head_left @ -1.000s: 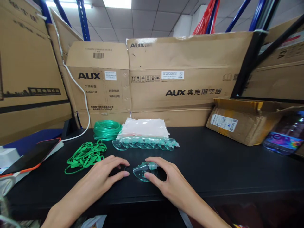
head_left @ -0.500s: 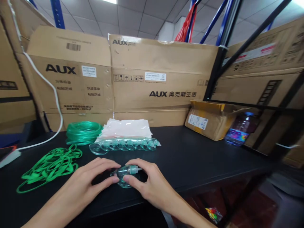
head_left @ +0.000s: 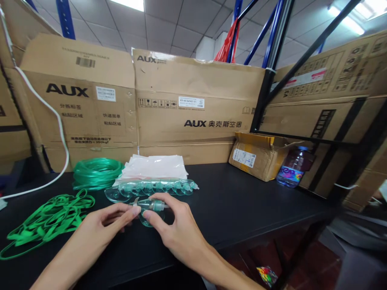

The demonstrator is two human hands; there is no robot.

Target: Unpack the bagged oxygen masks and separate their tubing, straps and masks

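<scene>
Over the front of the black table, both hands hold one clear green plastic face mask [head_left: 147, 220]. My left hand [head_left: 113, 217] is closed, thumb and forefinger pinching the mask's left end, where a small thin strip sticks up. From the right, my right hand [head_left: 178, 225] grips the mask body with thumb and forefinger, close to its pale connector. Just behind lies a nested row of similar masks [head_left: 157, 187]. Left of my hands is a loose heap of green elastic straps [head_left: 50, 221].
A coil of green tubing [head_left: 96, 173] and a stack of white plastic bags [head_left: 154, 167] lie toward the back. Large cardboard panels [head_left: 196, 92] stand behind. On the right are an opened carton [head_left: 256, 157] and a plastic bottle [head_left: 292, 167]. A white cable [head_left: 62, 133] hangs at left.
My view has shifted slightly, so the table things sit further left. The mask has turned and been raised a little. My left fingers have closed tighter on its left end.
</scene>
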